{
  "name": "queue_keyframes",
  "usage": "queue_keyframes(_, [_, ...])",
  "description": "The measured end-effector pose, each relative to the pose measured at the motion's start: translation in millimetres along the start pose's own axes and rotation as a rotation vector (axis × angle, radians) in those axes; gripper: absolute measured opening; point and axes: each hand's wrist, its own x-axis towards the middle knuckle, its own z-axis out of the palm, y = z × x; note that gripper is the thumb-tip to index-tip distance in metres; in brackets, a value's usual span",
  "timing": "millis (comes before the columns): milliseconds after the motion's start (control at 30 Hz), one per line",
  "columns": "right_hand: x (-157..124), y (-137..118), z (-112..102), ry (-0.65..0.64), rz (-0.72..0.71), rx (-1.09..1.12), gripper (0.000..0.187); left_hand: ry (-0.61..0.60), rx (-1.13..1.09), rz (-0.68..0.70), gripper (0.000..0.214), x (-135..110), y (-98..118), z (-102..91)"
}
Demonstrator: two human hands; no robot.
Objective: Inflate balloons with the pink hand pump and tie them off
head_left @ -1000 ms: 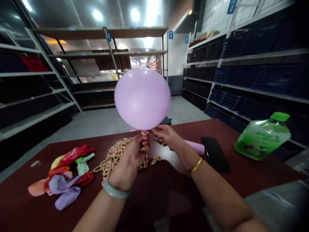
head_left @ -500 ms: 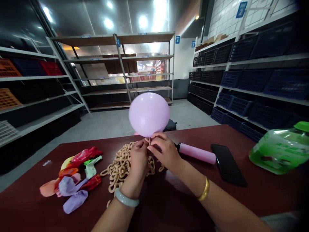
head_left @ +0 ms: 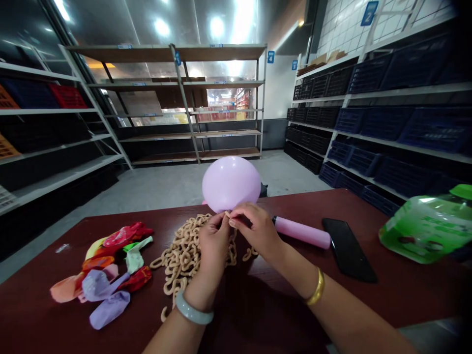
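An inflated pale purple balloon (head_left: 231, 184) stands above the far edge of the table, its neck pointing down between my hands. My left hand (head_left: 215, 236) is closed, pinching at the balloon's neck with thumb and forefinger. My right hand (head_left: 257, 228) meets it there, thumb and finger pressed together at the neck too. A small tan bit shows between the fingertips; whether it is the neck or a band I cannot tell. Under and beside my left hand lies a heap of tan loops (head_left: 184, 246) that look like elastic bands. A few more loops (head_left: 250, 253) lie below my right hand.
Limp balloons (head_left: 106, 280) in several colours lie at the left of the dark red table (head_left: 254, 309). On the right are a pink hand pump (head_left: 303, 232), a black phone-like slab (head_left: 348, 250) and a green-liquid jug (head_left: 424, 228). Shelves (head_left: 224, 132) stand behind.
The balloon has come down a little in the view, and my fingertips have closed tighter together at its neck. The whole view has shifted slightly.
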Motion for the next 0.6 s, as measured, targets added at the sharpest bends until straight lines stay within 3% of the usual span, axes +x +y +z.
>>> queue_keyframes(200, [2.1,-3.1,-6.0,0.006,0.029,-0.064,0.004,-0.014,0.101,0.065,0.022,-5.2,2.3,0.7])
queue_keyframes(367, [0.4,-5.7,-4.7,-0.059,0.047,-0.279,0.006,-0.052,0.181,0.112,0.02,-7.6,1.7,1.3])
queue_keyframes(600, [-5.8,-0.6,5.8,0.02,0.137,-0.525,0.012,-0.045,0.048,0.017,0.023,-11.3,5.0,10.4])
